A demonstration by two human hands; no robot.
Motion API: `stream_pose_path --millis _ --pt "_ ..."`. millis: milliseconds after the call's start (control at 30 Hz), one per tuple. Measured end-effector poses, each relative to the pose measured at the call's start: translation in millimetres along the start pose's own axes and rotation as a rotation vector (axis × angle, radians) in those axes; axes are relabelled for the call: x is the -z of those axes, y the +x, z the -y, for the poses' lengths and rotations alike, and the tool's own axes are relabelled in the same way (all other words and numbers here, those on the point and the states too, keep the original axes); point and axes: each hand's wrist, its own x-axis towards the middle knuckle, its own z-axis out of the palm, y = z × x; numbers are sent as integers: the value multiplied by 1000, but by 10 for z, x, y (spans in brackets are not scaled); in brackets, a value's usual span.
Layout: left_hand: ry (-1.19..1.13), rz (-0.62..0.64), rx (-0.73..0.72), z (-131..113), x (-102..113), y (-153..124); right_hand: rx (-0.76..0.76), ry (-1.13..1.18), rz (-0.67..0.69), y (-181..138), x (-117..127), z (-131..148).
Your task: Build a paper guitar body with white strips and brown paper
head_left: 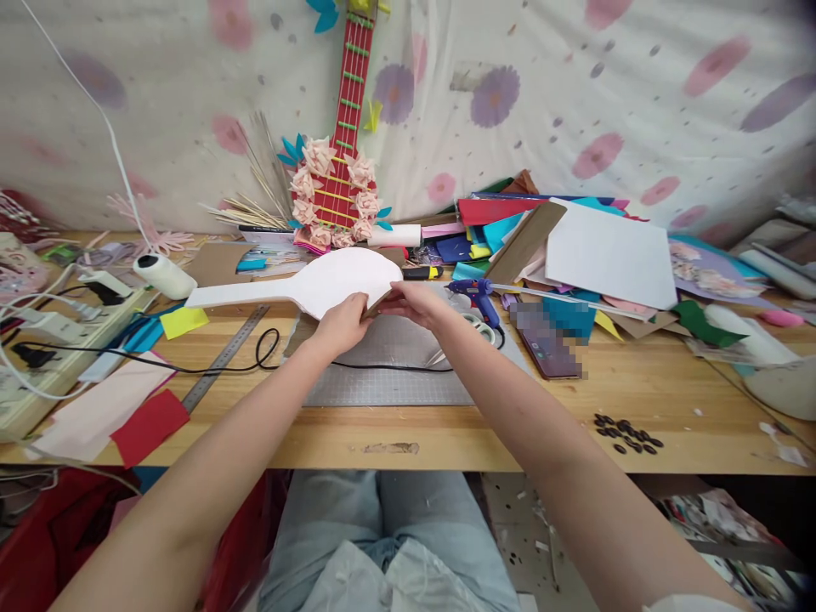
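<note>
A white guitar-shaped cutout (348,280) with a long neck lies tilted over a grey cutting mat (395,387), its neck pointing left. My left hand (342,325) is closed on the near edge of its rounded body, thumb on the white face. Close beside it, my right hand (416,303) pinches the right end of the same edge, where a brownish strip shows below the white face. My fingertips are partly hidden behind the edge. A blue glue gun (475,297) and white-handled scissors (479,327) lie just right of my right hand.
A red flower-trimmed model guitar (344,170) leans at the back. A metal ruler (226,361), black cable (191,370) and power strip (38,374) are on the left. To the right are a phone (545,340), coloured sheets (510,221), white board (609,255) and several dark buttons (628,432).
</note>
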Motion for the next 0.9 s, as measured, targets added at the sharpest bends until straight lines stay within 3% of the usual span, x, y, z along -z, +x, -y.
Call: stream_pose_path --millis 67,167,233,333,533,900 --pt "-54 13 -14 30 35 3 95 -104 6 -6 71 10" --pt "-123 44 -22 62 116 12 395 -466 -26 13 219 -3" --pt "-132 67 -14 70 161 22 575 -744 38 38 304 -30" --pt "-134 121 -26 77 198 47 697 -966 151 88 360 -82" --pt "-109 153 -41 154 226 105 632 -994 92 178 295 -148" --pt "30 201 -110 301 320 283 662 -1110 -27 209 238 -225"
